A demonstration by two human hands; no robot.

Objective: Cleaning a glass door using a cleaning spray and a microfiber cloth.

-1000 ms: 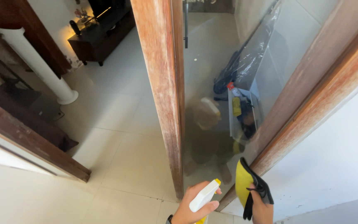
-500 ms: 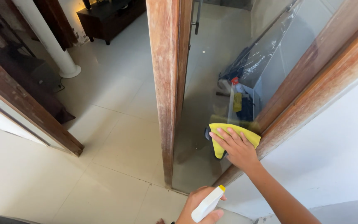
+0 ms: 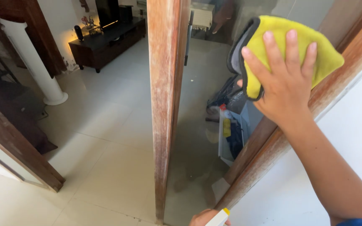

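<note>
In the upper right of the frame the person's right hand lies flat with its fingers spread wide, pressing a yellow microfibre cloth with a dark grey edge against the clear glass pane of a door. The cloth is not gripped in a fist; it is pinned between the open palm and the glass, its yellow folds showing above and to both sides of the fingers. The bare forearm runs from the hand down to the lower right corner, where a strip of blue sleeve shows. At the bottom edge, just right of centre, the person's left hand is only partly in view; it is curled around a white spray bottle with a yellow nozzle tip, though how tightly it grips cannot be told. The glass sits between two worn reddish-brown wooden frame posts, one upright in the middle of the frame and one slanting along the right. Through the pane a clutter of cleaning bottles in a pale container shows in the middle of the frame. In the upper left stand a dark low wooden cabinet and a white round pillar on the pale tiled floor. A white wall fills the right side.
</note>
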